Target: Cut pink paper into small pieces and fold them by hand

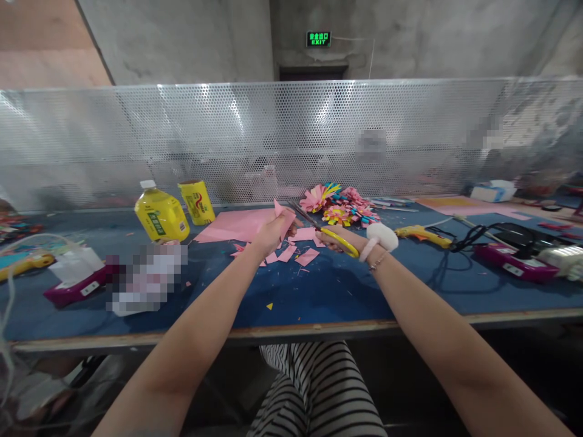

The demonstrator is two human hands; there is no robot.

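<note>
My left hand (272,233) is closed on a small pink paper piece (285,220), held up over the blue table (319,291). My right hand (341,240) grips yellow-handled scissors (319,226); their blades point left and up toward the pink piece. A white fluffy band (381,237) sits on my right wrist. Pink paper scraps (298,252) lie on the table under both hands. A larger pink sheet (237,226) lies flat just behind my left hand.
Paper flowers (341,205) are heaped behind the scissors. A yellow bottle (161,217) and a yellow can (197,201) stand at left. A yellow glue gun (421,233), black cables (483,233) and a purple box (512,262) lie at right. A perforated metal screen (291,136) backs the table.
</note>
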